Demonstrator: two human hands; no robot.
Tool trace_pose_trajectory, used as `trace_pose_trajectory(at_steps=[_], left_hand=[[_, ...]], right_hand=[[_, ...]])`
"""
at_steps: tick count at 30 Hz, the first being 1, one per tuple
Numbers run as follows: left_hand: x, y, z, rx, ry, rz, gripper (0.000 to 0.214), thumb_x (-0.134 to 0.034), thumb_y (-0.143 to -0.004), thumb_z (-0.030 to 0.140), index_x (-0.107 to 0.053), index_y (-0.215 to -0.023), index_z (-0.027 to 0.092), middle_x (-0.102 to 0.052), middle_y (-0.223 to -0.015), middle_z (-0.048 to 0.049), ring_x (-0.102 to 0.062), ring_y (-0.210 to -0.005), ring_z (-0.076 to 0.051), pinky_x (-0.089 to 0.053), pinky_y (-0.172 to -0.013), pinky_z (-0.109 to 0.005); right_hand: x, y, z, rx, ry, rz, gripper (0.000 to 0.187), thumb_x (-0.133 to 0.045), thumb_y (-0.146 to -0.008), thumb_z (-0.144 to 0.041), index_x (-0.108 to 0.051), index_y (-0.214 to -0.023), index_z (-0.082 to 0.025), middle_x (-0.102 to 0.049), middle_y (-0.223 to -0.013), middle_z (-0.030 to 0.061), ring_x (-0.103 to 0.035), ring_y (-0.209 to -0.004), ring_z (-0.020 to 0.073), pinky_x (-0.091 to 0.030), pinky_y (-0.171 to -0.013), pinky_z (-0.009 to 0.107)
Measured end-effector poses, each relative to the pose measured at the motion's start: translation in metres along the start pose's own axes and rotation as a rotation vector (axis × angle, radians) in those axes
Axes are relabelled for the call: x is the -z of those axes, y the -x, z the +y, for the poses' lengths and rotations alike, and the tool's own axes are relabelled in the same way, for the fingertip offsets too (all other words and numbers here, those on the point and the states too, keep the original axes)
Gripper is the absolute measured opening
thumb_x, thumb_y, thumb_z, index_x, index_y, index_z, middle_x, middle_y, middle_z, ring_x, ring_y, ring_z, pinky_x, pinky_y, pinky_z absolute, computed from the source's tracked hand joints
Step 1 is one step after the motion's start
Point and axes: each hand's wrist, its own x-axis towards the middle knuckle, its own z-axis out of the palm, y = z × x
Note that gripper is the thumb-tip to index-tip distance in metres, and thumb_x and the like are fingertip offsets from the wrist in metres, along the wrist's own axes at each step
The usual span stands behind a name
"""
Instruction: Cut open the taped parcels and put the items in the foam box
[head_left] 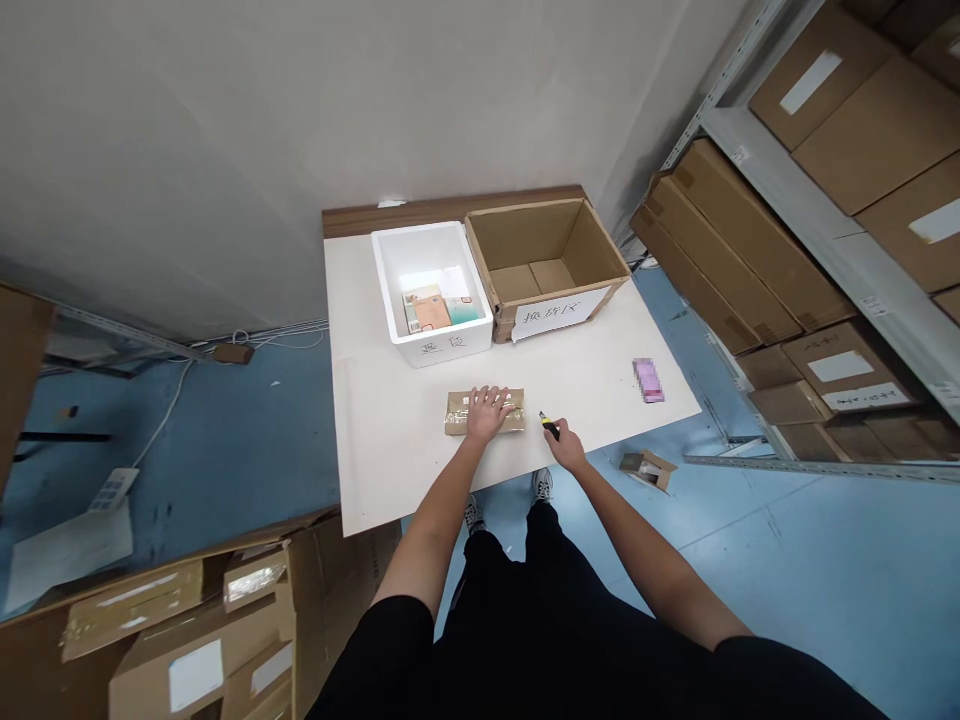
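Note:
A small brown taped parcel lies on the white table near its front edge. My left hand rests flat on top of the parcel, fingers spread. To its right, my right hand is closed round a small black and yellow tool that looks like a utility knife, its tip pointing toward the parcel's right end.
A white foam box holding a few packs and an open, empty cardboard box with a paper label stand at the table's back. A pink packet lies at the right. Shelves of cartons line the right wall; cartons sit at the lower left.

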Motion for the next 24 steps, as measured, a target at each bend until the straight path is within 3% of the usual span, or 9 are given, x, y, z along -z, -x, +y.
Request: trace_pose_trajectory(at_steps=[4,9,19,24], left_hand=[[0.001,0.000,0.002,0.007,0.003,-0.008,0.051,-0.048,-0.107,0.050,-0.060,-0.152,0.029,-0.063,-0.151,-0.0117,-0.051,-0.145,-0.035,-0.021,-0.130,-0.057],[0.004,0.001,0.005,0.037,-0.017,-0.036,0.053,-0.046,-0.108,0.052,-0.059,-0.153,0.028,-0.063,-0.151,-0.0118,-0.051,-0.144,-0.035,-0.019,-0.130,-0.057],[0.008,0.001,0.012,0.082,-0.008,-0.014,0.049,-0.046,-0.108,0.049,-0.062,-0.150,0.028,-0.065,-0.149,-0.0109,-0.052,-0.143,-0.034,-0.018,-0.131,-0.056],[0.008,-0.001,0.016,0.185,0.002,0.013,0.045,-0.040,-0.110,0.043,-0.067,-0.144,0.029,-0.069,-0.143,-0.0091,-0.056,-0.138,-0.031,-0.022,-0.129,-0.054]], right_hand=[[-0.028,-0.015,-0.023,-0.129,-0.343,0.095,0.047,-0.068,-0.090,-0.056,-0.053,-0.120,-0.024,-0.077,-0.107,0.0086,-0.074,-0.098,0.0269,-0.053,-0.080,0.032],[-0.057,-0.025,-0.038,-0.225,-0.462,0.192,0.055,-0.075,-0.081,-0.060,-0.052,-0.116,-0.024,-0.077,-0.109,0.0118,-0.074,-0.101,0.0283,-0.056,-0.082,0.033],[-0.061,-0.029,-0.031,-0.209,-0.444,0.164,0.053,-0.073,-0.081,-0.063,-0.050,-0.111,-0.026,-0.077,-0.105,0.0093,-0.075,-0.099,0.0277,-0.056,-0.083,0.033],[-0.059,-0.030,-0.030,-0.199,-0.459,0.151,0.051,-0.074,-0.081,-0.061,-0.049,-0.110,-0.026,-0.076,-0.102,0.0080,-0.075,-0.096,0.0280,-0.056,-0.083,0.035]])
